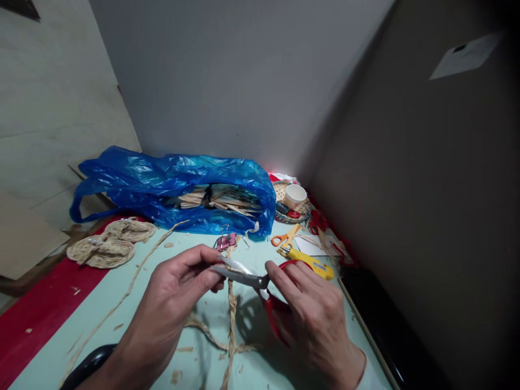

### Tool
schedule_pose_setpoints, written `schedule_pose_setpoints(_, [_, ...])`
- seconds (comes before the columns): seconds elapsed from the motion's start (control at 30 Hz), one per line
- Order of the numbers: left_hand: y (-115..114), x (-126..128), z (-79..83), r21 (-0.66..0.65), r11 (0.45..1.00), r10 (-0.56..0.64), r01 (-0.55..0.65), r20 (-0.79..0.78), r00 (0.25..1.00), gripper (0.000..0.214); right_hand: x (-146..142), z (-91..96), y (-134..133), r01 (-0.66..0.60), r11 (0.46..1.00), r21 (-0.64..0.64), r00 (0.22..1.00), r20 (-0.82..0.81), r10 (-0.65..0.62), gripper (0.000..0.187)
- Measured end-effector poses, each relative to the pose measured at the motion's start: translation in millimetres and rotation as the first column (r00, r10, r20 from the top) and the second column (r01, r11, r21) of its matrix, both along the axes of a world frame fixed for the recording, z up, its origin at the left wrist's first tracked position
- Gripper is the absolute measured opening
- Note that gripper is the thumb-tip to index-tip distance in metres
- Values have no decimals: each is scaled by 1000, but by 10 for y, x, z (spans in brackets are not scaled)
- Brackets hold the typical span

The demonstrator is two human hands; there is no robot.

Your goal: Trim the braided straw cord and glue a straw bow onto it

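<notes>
My right hand point(312, 303) grips red-handled scissors point(244, 275), whose parted blades point left. Between the blades lies a part of a braided straw cord point(231, 309). My left hand point(182, 292) pinches close to the blade tips, with thumb and fingers pressed together at the cord; the exact strand in the pinch is partly hidden. From there the cord runs down toward the front edge of view, with another braided length point(207, 330) crossing it on the pale green table surface point(154, 303).
A blue plastic bag point(134, 173) with bundled straw point(227, 200) lies at the back. Two woven straw pieces point(101, 252) sit left. To the right are orange scissors point(288, 237), a yellow glue gun point(312, 262) and a basket with a white cup point(296, 196). Straw scraps are scattered about.
</notes>
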State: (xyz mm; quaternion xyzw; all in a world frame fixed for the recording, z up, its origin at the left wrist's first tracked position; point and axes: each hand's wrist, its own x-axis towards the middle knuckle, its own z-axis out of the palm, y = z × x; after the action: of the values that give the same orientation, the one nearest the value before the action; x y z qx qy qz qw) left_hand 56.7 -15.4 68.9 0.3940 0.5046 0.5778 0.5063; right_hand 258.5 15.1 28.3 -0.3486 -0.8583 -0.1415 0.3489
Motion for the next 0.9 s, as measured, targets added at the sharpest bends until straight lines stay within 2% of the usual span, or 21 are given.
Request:
schedule_pose_setpoints(0.23, [-6, 0, -11, 31, 1000, 2, -1, -56, 998, 4, 5, -14, -6, -17, 1000, 13, 1000, -23, 17, 21])
schedule_pose_setpoints(0.33, [-4, -6, -18, -8, 1000, -13, 13, -44, 999, 6, -3, -46, -26, -31, 1000, -2, 998, -49, 31, 20])
schedule_pose_setpoints(0.47, [-3, -6, -17, -67, 996, -62, 64, 28, 998, 11, -22, -63, -37, -69, 986, -154, 993, -102, 53, 18])
schedule_pose_setpoints(0.53, [-1, -10, -18, -82, 992, -89, 96, 82, 993, 11, -32, -30, -21, -107, 951, -290, 973, -227, 40, 12])
schedule_pose_setpoints(0.63, [8, -11, -17, -96, 981, -149, 166, 158, 976, 7, -44, 58, 23, -209, 843, -496, 858, -507, -86, 11])
schedule_pose_setpoints(0.73, [15, 25, -32, -100, 961, -235, 259, 202, 951, 6, -71, 131, 55, -393, 654, -647, 717, -660, -223, 20])
schedule_pose_setpoints(0.83, [14, 109, -106, -124, 928, -327, 352, 186, 927, 9, -115, 149, 52, -599, 441, -669, 601, -739, -304, 33])
schedule_pose_setpoints(0.9, [10, 183, -188, -139, 908, -378, 396, 138, 915, 10, -130, 142, 38, -700, 336, -630, 526, -773, -355, 41])
